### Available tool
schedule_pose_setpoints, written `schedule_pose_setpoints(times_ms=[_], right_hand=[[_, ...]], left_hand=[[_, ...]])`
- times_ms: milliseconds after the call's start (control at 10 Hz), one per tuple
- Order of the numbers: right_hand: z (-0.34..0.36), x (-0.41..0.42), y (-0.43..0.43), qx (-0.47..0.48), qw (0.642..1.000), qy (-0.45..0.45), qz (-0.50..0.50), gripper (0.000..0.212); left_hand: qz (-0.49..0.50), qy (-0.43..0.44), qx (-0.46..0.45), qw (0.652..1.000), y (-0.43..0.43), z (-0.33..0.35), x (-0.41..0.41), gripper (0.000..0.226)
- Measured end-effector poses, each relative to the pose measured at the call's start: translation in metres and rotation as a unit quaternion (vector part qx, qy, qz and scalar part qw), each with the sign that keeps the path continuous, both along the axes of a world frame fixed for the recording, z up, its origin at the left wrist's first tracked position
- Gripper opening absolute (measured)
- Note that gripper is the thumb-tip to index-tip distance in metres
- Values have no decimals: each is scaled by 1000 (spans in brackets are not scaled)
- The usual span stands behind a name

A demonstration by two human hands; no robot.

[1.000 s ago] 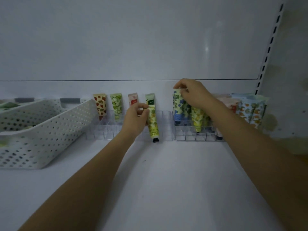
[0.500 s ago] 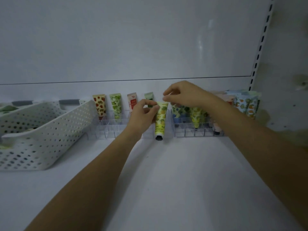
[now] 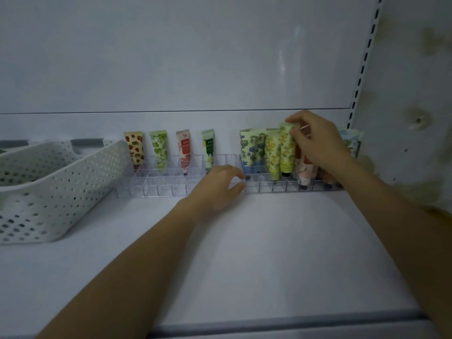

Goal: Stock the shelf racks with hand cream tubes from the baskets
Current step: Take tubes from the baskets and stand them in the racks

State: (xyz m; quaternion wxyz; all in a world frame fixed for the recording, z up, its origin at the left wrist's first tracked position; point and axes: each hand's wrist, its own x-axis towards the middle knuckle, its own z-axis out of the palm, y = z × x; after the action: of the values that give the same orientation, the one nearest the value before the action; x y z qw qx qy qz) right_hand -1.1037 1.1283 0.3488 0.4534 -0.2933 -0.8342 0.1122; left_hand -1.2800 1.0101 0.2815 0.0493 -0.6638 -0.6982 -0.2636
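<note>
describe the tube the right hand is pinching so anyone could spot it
Find the clear rack on the right, packed with tubes. Near its middle the right hand pinches the top of a yellow-green tube. It sits higher than the matching tube on its left.

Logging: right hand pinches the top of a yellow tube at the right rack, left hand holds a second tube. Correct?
Not quite. The left hand holds nothing; its fingers are loosely curled by the left rack front. The right hand does pinch the yellow tube by its top at the right rack, as the head view shows.
</note>
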Motion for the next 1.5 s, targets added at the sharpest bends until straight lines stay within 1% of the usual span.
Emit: schedule_pose_setpoints(times_ms=[100,200,500,700,800,900,1000,1100,1200,1300,1400,1500], right_hand=[[-5,6,7,20,1000,10,-9,21],[-8,5,8,18,1000,23,-2,21],[-12,4,11,26,999,31,-4,22],[-14,2,15,49,998,13,-25,23],[-14,2,15,55,998,6,-17,23],[-13,4,15,41,999,10,6,22],[-12,6,17,42,999,-23,11,22],[-14,6,19,72,994,-80,-6,24],[-21,8,26,113,983,-141,-44,34],[-24,9,29,123,980,-144,-62,41],[-23,6,27,131,976,-155,-78,41],[-25,4,20,115,979,-141,-90,41]], left_hand=[[0,36,-12,999,0,-2,2,35],[2,46,-24,999,-2,-1,4,37],[9,55,-46,997,-4,1,7,39],[11,51,-47,997,-3,0,7,38],[10,54,-48,997,-3,-1,7,38],[9,52,-48,997,-4,-1,7,38],[10,52,-50,997,-4,-1,7,38],[11,55,-54,997,-3,-1,8,39],[12,54,-56,997,-3,-1,8,39],[11,56,-54,997,-3,-1,8,39],[7,57,-52,997,-2,0,7,39],[4,60,-51,997,-3,0,6,39]])
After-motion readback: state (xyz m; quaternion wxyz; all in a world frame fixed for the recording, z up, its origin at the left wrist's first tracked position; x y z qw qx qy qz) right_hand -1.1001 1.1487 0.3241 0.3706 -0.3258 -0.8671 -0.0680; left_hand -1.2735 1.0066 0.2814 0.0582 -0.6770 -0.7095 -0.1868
